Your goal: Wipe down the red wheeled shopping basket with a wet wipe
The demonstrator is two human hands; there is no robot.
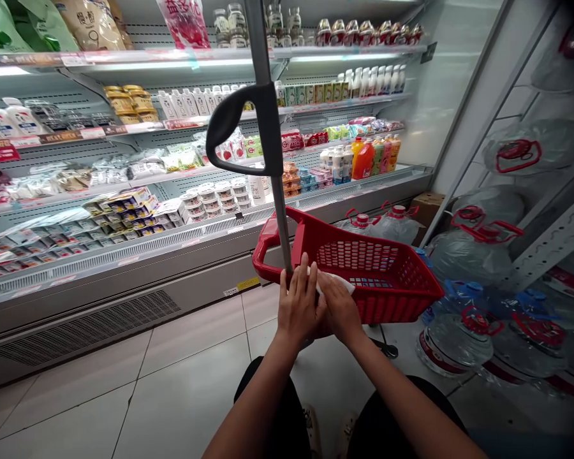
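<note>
seemingly midway, white cloth (343, 282) already at the red plastic lattice basket (393, 301), our left hand (300, 303) lies unclenched; our right hand's (340, 307) grip and what's left, we cannot tell.

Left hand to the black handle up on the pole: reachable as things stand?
Probably yes. The left hand is open at the near edge of the red basket, by the foot of the pole; nothing visible blocks the way up to the black handle.
</note>
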